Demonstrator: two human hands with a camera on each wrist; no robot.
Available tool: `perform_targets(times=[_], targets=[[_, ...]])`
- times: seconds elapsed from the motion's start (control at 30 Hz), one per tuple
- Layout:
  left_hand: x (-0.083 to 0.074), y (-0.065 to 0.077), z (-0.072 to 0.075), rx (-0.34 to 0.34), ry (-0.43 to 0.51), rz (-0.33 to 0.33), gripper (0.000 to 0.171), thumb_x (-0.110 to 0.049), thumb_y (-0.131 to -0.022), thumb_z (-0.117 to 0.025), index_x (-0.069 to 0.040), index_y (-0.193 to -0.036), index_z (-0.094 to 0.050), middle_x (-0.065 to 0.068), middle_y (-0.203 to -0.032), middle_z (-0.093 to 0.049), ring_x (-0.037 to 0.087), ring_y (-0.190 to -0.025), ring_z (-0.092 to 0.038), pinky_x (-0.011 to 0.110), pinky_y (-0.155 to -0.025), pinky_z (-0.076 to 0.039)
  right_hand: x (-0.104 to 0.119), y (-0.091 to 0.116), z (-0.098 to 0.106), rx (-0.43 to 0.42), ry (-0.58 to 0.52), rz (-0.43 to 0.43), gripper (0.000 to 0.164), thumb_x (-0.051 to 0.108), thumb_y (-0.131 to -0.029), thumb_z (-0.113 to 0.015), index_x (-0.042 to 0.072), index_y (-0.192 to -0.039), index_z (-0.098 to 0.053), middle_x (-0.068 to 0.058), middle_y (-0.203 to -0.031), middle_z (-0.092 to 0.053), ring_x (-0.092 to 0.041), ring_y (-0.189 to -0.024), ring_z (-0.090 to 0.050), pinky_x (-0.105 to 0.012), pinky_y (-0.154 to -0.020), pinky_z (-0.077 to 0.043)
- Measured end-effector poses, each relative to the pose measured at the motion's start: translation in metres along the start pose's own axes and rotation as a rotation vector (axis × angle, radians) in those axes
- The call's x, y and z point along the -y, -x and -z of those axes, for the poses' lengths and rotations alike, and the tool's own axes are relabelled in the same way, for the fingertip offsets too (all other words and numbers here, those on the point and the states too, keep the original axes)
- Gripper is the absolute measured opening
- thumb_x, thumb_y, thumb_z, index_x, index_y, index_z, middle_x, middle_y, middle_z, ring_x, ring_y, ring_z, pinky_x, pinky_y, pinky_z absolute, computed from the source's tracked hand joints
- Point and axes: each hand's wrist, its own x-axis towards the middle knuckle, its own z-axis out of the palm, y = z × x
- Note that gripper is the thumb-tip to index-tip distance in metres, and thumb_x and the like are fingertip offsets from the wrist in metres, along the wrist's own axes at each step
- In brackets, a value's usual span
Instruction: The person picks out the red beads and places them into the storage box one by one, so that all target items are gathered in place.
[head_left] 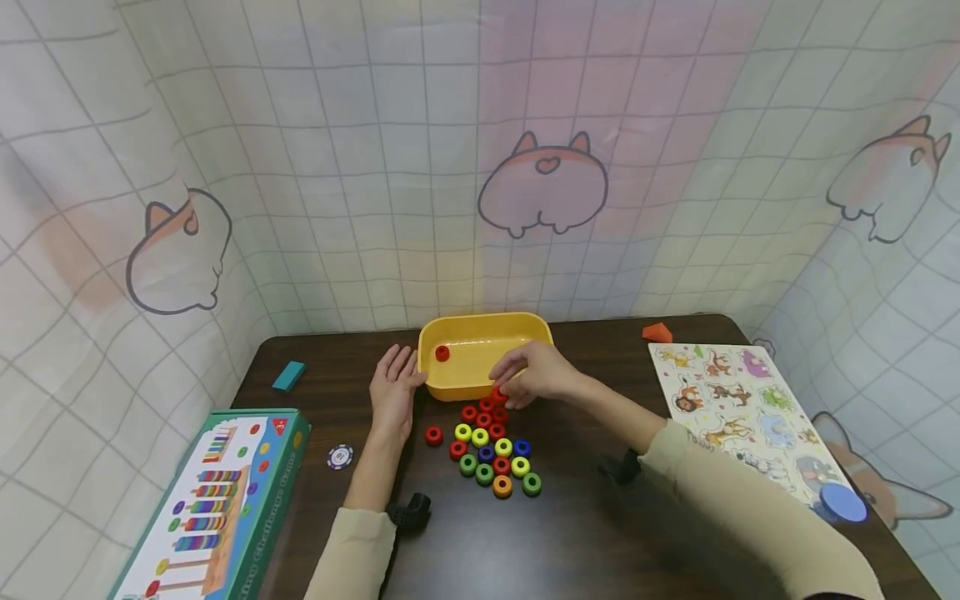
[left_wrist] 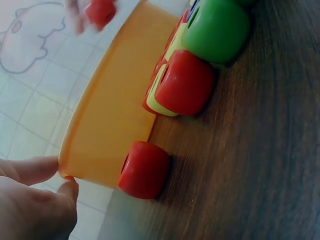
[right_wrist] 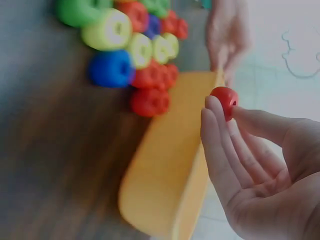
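My right hand (head_left: 540, 373) pinches a red bead (right_wrist: 226, 101) between thumb and fingertips, over the front rim of a yellow tray (head_left: 462, 393). One red bead (head_left: 442, 354) lies inside the tray, towards its left end. My left hand (head_left: 393, 398) is at the tray's left end, its thumb at the rim and its other fingers extended. Just in front of the tray, red, yellow, blue, green and orange beads with round holes cluster on the table (head_left: 525, 546). A single red bead (head_left: 433, 436) sits slightly apart on the left of this cluster.
On the left are a game box (head_left: 217, 508), a poker chip (head_left: 340, 457) and a teal block (head_left: 288, 376). To the right lie an animal puzzle board (head_left: 731, 408), a blue disc (head_left: 842, 502) and an orange block (head_left: 657, 332). A patterned cloth wall (head_left: 450, 267) rises behind the table.
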Motion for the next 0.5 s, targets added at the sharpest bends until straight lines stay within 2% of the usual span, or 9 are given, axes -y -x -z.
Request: perform_targets(times=[0.23,0.37,0.5], targets=[[-0.007,0.000,0.001,-0.017,0.096,0.034,0.078,0.025,-0.082,-0.056,-0.012,-0.148,-0.037,0.012,-0.147,-0.044,0.025,-0.136,-0.045,0.039,-0.110,-0.039,0.026,-0.054,0.012,0.034,-0.087,-0.084,0.029,0.000,-0.090,-0.065,-0.005,-0.119,-0.063,-0.020,-0.102,-0.072,-0.042,-0.089,-0.070,-0.053,-0.082,-0.056],[-0.008,0.001,0.000,-0.020,0.120,0.027,0.076,0.025,-0.083,-0.055,-0.011,-0.147,-0.038,0.013,-0.146,-0.045,0.026,-0.136,-0.045,0.040,-0.110,-0.038,0.027,-0.088,0.011,0.040,-0.104,-0.142,0.034,-0.001,-0.091,-0.064,-0.008,-0.124,-0.060,-0.023,-0.108,-0.069,-0.045,-0.095,-0.068,-0.057,-0.088,-0.053],[-0.003,0.001,-0.002,-0.038,0.142,-0.003,0.073,0.025,-0.084,-0.054,-0.012,-0.145,-0.039,0.013,-0.144,-0.048,0.025,-0.134,-0.047,0.041,-0.110,-0.039,0.020,-0.117,0.005,0.012,-0.098,-0.197,0.034,-0.003,-0.090,-0.064,-0.008,-0.123,-0.060,-0.024,-0.111,-0.068,-0.046,-0.097,-0.066,-0.055,-0.088,-0.053]])
